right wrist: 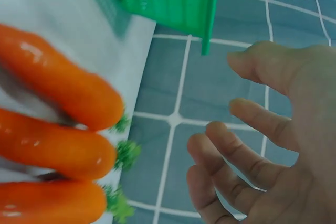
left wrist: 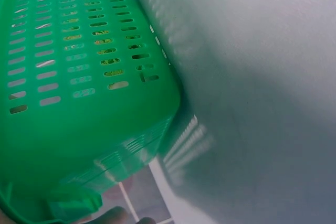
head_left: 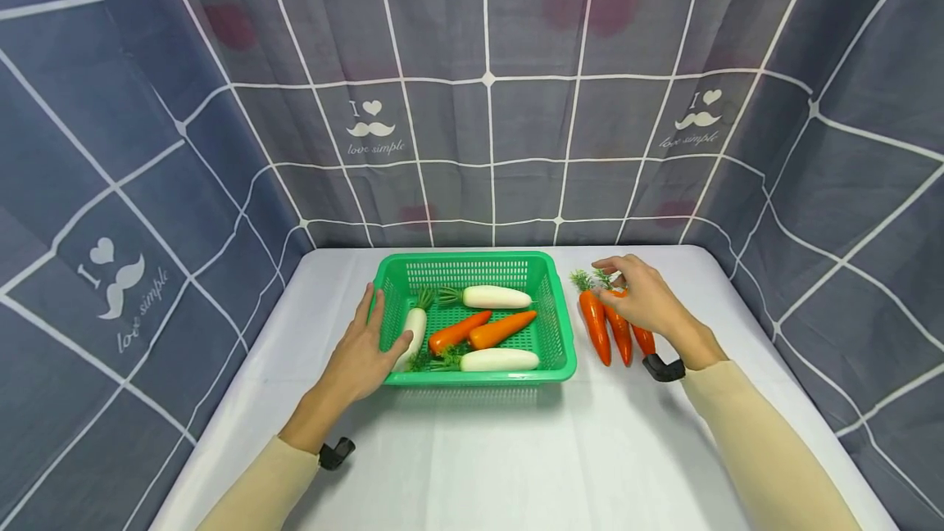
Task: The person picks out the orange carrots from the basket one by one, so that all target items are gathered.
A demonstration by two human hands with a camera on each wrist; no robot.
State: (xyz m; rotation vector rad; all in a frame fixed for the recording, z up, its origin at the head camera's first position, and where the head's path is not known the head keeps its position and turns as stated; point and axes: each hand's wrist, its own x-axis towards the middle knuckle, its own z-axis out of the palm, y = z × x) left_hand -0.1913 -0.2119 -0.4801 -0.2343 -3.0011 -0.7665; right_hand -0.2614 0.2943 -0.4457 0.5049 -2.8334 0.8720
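Observation:
A green plastic basket [head_left: 479, 379] holds white radishes, one at the left [head_left: 415, 330], one at the back [head_left: 496, 297] and one in front [head_left: 500, 360], with two orange carrots [head_left: 503, 329] between them. My left hand [head_left: 360, 357] lies at the basket's left rim, fingers extended and thumb reaching over the edge. In the left wrist view, fingertips [left wrist: 113, 216] show beside the rim. To the right of the basket, three carrots [head_left: 595, 328] with leafy green tops lie side by side. My right hand [head_left: 644, 293] hovers above them, fingers loosely bent and holding nothing; it partly hides the rightmost carrot.
Everything stands on a white-covered table [head_left: 501, 457]. A dark checked cloth [head_left: 531, 121] with white lines hangs behind it and along both sides. Each wrist wears a small black device, seen at the left wrist [head_left: 337, 453] and the right wrist [head_left: 664, 368].

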